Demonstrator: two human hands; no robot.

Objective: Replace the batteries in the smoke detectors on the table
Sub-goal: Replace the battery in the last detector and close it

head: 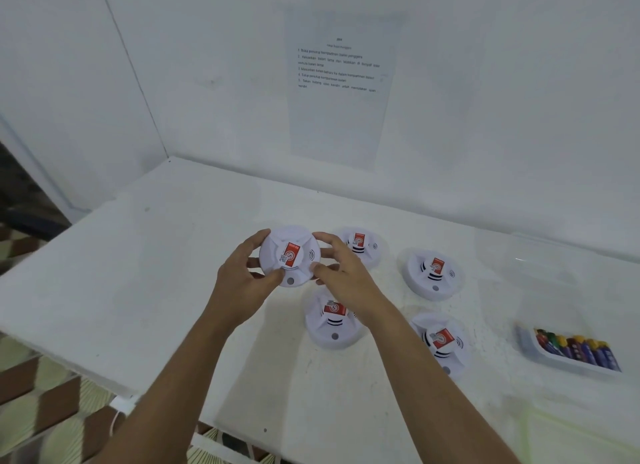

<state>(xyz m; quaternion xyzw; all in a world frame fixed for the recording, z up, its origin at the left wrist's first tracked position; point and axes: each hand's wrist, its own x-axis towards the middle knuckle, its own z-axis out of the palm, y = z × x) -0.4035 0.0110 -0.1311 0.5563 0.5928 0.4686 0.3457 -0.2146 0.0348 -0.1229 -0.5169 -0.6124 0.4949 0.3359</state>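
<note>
Smoke detector [289, 257] held above the table [173, 290], gripped at its rim by left hand [242, 283] and right hand [341, 271], four more detectors just beyond and beside the right hand.

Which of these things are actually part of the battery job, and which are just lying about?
For the job: held smoke detector, gripped by left hand and right hand; four detectors on the table; batteries in their tray; instruction sheet on the wall.
Lying about: clear container, purpose unclear; white cable at the table's near-left edge.
</note>
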